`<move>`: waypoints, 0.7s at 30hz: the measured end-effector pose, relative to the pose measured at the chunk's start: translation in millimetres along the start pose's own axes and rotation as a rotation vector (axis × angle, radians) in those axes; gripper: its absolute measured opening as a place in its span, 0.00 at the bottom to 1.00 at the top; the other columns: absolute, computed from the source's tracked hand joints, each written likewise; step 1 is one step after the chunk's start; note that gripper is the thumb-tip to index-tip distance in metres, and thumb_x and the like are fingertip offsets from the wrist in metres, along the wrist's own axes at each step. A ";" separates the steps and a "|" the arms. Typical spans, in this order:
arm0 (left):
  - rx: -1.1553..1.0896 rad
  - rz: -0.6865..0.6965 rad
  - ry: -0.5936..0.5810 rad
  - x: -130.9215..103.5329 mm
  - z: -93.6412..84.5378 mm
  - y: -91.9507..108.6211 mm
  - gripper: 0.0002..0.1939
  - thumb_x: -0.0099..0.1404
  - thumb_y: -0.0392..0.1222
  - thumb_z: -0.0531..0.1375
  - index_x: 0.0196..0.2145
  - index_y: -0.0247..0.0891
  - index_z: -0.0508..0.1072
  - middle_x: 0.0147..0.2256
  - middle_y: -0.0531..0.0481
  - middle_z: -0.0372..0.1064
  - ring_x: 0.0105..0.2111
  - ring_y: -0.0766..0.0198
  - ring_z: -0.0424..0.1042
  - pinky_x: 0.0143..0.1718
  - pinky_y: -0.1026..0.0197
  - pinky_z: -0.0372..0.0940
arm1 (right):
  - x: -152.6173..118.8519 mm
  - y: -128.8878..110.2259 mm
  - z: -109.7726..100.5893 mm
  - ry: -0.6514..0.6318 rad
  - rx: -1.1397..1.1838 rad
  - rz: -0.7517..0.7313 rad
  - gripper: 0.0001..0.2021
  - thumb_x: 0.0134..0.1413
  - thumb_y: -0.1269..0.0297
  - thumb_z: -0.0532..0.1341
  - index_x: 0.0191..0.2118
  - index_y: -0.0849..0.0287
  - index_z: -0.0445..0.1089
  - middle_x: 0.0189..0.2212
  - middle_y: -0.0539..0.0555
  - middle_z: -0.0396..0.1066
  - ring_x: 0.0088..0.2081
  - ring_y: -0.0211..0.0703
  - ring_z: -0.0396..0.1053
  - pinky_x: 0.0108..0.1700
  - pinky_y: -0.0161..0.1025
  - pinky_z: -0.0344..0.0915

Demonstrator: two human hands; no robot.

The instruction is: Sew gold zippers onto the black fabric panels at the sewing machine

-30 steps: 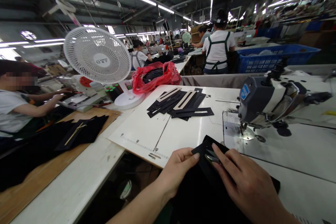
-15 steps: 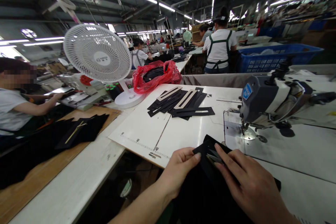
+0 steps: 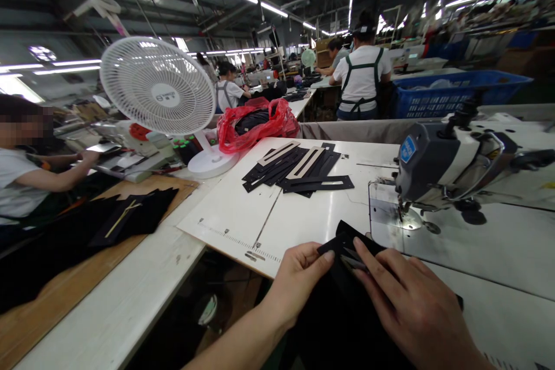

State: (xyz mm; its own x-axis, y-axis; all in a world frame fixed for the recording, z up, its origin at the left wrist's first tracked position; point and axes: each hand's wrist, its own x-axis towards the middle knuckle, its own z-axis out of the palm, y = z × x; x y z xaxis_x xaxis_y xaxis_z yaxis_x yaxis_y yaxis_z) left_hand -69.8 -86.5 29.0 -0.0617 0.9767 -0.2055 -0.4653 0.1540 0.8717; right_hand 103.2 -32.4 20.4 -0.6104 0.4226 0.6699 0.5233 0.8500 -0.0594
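Note:
Black fabric (image 3: 336,318) lies across my lap and reaches up over the table's front edge. My left hand (image 3: 297,283) pinches a corner of it between thumb and fingers. Small metal thread snips (image 3: 354,261) are in my right hand (image 3: 418,303), their blades against the fabric just right of my left thumb. The snips' handles are hidden in that hand. Beyond my hands, a loose pile of black strips (image 3: 299,170) with long slots lies on the white table (image 3: 234,214), some faced with beige frames (image 3: 306,163).
A sewing machine (image 3: 429,162) stands at right, its needle close to my right hand. Behind the pile sit a red plastic bag (image 3: 277,121) and a white fan (image 3: 158,89). A co-worker (image 3: 26,173) sits at left; a blue crate (image 3: 459,95) stands behind the machine.
The view has shifted very slightly. My hands stay at the same spot on the fabric, the snips' blades showing a little less. The left co-worker's hands have moved slightly left.

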 end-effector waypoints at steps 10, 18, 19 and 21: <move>-0.167 -0.069 -0.029 -1.3 3.9 -8.4 0.14 0.55 0.44 0.66 0.34 0.29 0.76 0.29 0.42 0.74 0.28 0.62 0.72 0.34 0.63 0.63 | -13.0 3.0 10.6 -0.030 0.378 0.200 0.21 0.62 0.65 0.51 0.60 0.59 0.56 0.36 0.56 0.66 0.38 0.41 0.68 0.38 0.36 0.67; -0.159 -0.052 -0.012 -1.7 7.5 -8.5 0.14 0.54 0.44 0.67 0.34 0.30 0.76 0.30 0.43 0.74 0.30 0.61 0.73 0.40 0.61 0.63 | -11.5 1.8 6.1 -0.162 0.564 0.378 0.17 0.63 0.63 0.49 0.56 0.54 0.63 0.42 0.54 0.71 0.46 0.41 0.68 0.44 0.35 0.69; -0.150 -0.048 -0.010 -1.5 8.0 -8.8 0.14 0.54 0.44 0.67 0.34 0.30 0.76 0.30 0.43 0.74 0.30 0.61 0.72 0.40 0.61 0.63 | -11.8 2.4 5.5 -0.190 0.578 0.394 0.17 0.63 0.63 0.48 0.55 0.54 0.64 0.43 0.53 0.71 0.47 0.41 0.68 0.45 0.36 0.68; -0.141 -0.042 -0.002 -1.2 8.8 -9.6 0.14 0.54 0.45 0.67 0.34 0.30 0.75 0.30 0.43 0.74 0.30 0.60 0.72 0.39 0.60 0.63 | -12.8 5.4 3.8 -0.181 0.537 0.363 0.17 0.63 0.63 0.48 0.53 0.55 0.65 0.43 0.53 0.72 0.46 0.42 0.69 0.45 0.38 0.68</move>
State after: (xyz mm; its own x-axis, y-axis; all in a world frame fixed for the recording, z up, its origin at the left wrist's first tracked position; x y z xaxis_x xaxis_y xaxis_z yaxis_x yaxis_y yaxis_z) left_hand -57.5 -87.8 24.8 -0.0381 0.9702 -0.2394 -0.5869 0.1722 0.7911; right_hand 111.5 -32.1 8.7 -0.5656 0.7176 0.4064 0.3743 0.6625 -0.6489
